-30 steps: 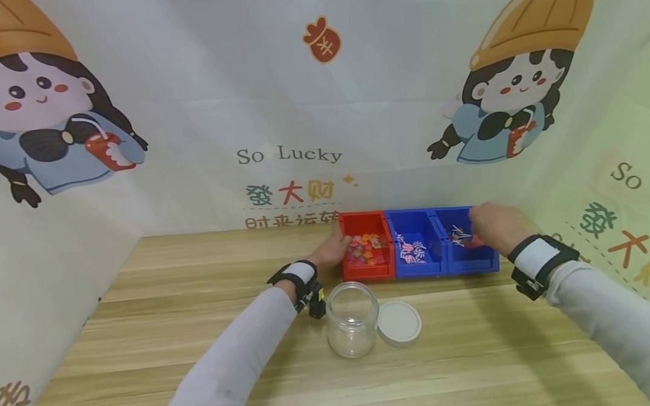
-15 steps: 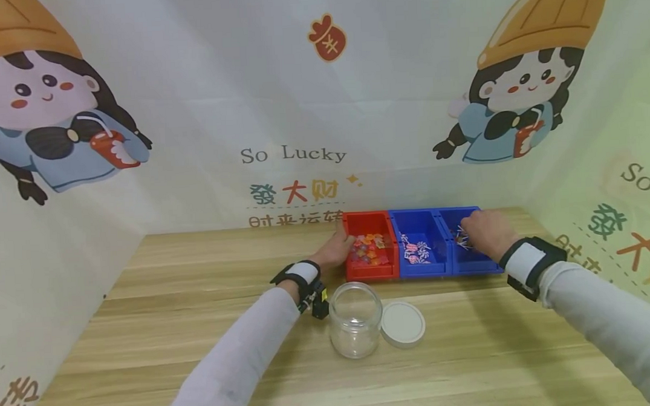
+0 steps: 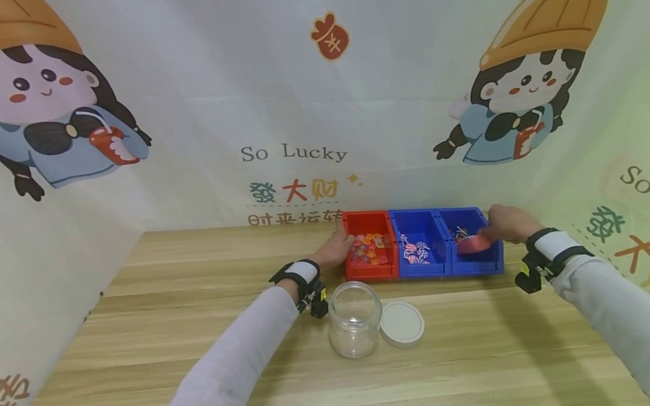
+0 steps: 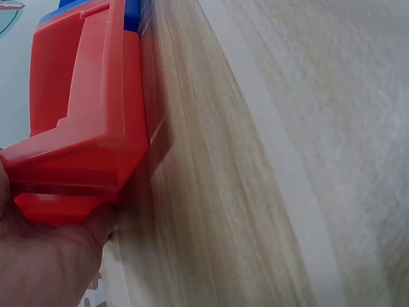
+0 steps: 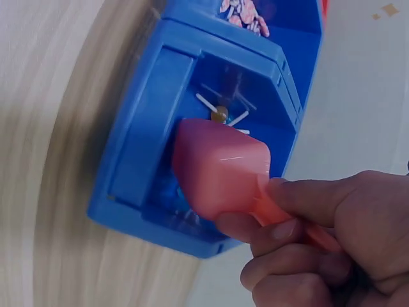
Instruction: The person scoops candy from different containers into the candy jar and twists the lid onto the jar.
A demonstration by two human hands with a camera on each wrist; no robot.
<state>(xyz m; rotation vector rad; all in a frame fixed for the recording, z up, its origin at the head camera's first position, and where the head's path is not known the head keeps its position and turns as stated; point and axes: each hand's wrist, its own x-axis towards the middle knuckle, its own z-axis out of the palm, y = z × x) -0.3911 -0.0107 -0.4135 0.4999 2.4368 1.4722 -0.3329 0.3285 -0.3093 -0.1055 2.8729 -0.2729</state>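
My right hand (image 3: 513, 224) grips the handle of a pink scoop (image 5: 220, 169). The scoop is down inside the right blue bin (image 3: 477, 268), with its back turned toward the right wrist camera. Small lollipops with white sticks (image 5: 233, 115) lie beside and partly under it. At the other end of the row, my left hand (image 4: 48, 262) holds the side of the red bin (image 4: 96, 128), fingers around its wall. Wrapped red and orange candies (image 3: 367, 249) lie in that bin. Pink-and-white candies (image 3: 414, 249) are in the middle blue bin (image 3: 422, 270).
A clear glass jar (image 3: 355, 335) stands on the wooden table (image 3: 197, 281) in front of the bins, close to my left wrist. Its white lid (image 3: 402, 324) lies flat beside it on the right. A printed curtain (image 3: 202, 142) hangs right behind the bins.
My right hand first moved left over the right bin, then back to the right and tilted the scoop lower in the bin. The left hand stays on the red bin.
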